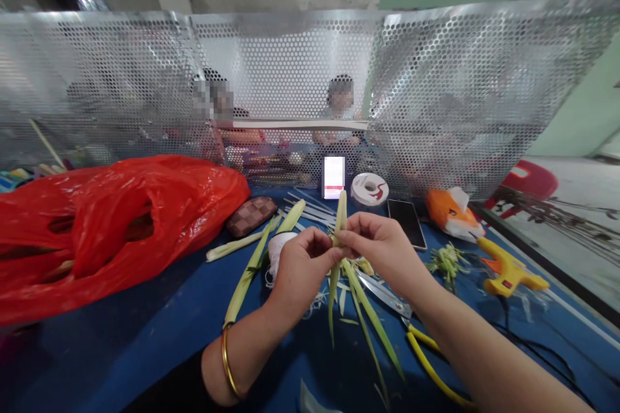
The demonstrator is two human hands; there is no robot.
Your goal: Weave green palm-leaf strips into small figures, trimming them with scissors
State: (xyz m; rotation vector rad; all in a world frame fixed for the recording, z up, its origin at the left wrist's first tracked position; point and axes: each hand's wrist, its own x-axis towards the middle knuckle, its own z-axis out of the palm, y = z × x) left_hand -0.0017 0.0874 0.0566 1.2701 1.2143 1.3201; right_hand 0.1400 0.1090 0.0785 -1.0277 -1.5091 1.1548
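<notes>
Both my hands meet over the middle of the table around a pale green leaf stalk, whose thick end points up and whose narrow leaves hang below. My left hand pinches it from the left, thumb and fingers together. From the right, my right hand grips the same stalk with its fingertips. Scissors with yellow handles lie beneath my right forearm. A roll of white thread stands partly hidden behind my left hand. Another long leaf stalk rests left of it, and leaf scraps lie below my hands.
A red plastic bag covers the left side, beside a checked pouch. Behind my hands are a lit phone and a ribbon spool. A dark phone, tissue pack and yellow glue gun lie right. People sit beyond the perforated screen.
</notes>
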